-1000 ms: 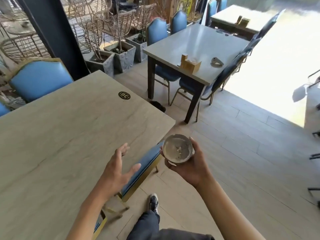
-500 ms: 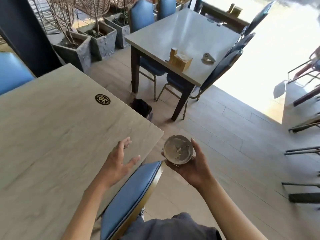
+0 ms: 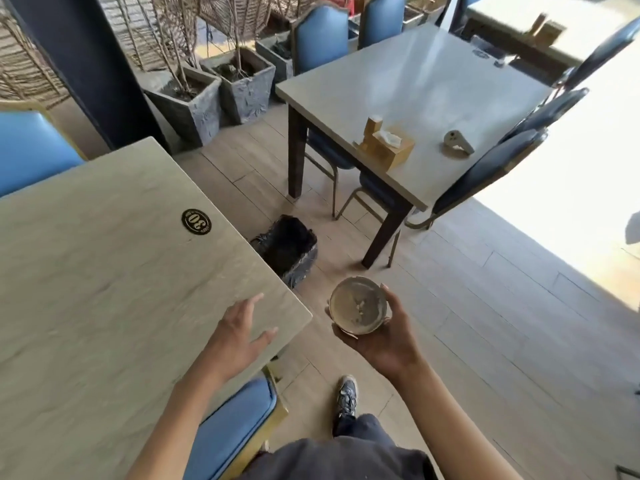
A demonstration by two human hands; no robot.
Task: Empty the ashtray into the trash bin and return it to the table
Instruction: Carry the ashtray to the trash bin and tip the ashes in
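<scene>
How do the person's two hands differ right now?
The right hand cups the ashtray from below, palm up, out over the floor; the left hand holds nothing. The left hand's fingers are spread, palm down, above the table corner, while the right hand's curl round the ashtray's rim. Both are bare.

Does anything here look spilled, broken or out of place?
Nothing stands out. The round grey ashtray sits level in the right hand, butts inside, and the black-lined trash bin stands upright.
</scene>
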